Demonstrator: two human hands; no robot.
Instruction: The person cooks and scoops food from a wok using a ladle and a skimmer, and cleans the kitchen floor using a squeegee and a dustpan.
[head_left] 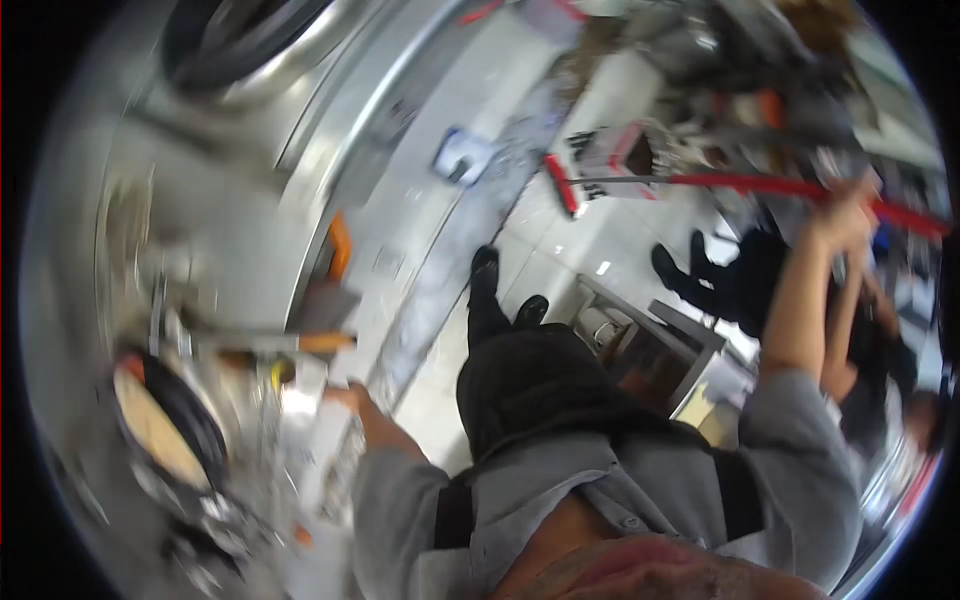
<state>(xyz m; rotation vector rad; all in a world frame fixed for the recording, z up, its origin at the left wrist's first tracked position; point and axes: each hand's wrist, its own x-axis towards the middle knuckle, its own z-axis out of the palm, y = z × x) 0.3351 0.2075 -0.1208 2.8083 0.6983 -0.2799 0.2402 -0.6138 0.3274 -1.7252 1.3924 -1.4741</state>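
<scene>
- Gripping: the right hand (847, 215) is wrapped around the red pole (745, 183); a firm grasp should limit twisting.
- Left hand (348, 396): off the pole, near the steel counter (230, 220). Blur hides its fingers; whether it holds anything cannot be told.
- Tool position: the pole runs sideways from the right hand to a narrow red head (562, 185), near the white-and-red box (600, 155). Contact with the floor (545, 262) is unclear; verify before applying pressure.
- Clearance: another person (755, 290) stands close to the right arm (795, 305). A wide swing could strike them; use short, controlled movements.
</scene>
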